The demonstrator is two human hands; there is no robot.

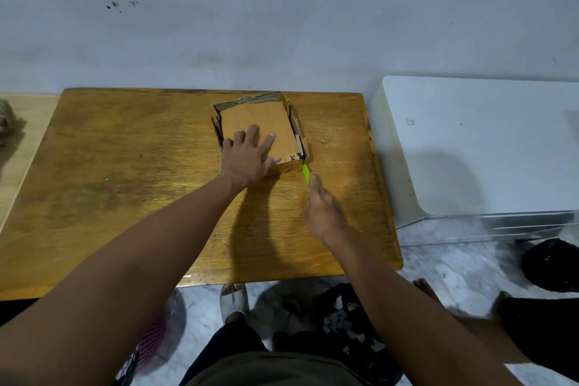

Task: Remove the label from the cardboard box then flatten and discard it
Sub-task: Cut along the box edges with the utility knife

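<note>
A shallow brown cardboard box (260, 117) lies on the wooden table (125, 166), towards its far edge. My left hand (249, 157) presses flat on the box's top panel with the fingers spread. My right hand (322, 210) grips a green-handled cutter (305, 173) whose tip touches the box's near right corner. A small scrap of label with black print (293, 157) shows at that corner.
A white appliance (476, 147) stands right of the table. On the floor below lie a black bag with torn paper scraps (351, 320), another black bag (551, 263) and a pink mesh item (150, 338). A small crumb (322, 141) lies on the table beside the box.
</note>
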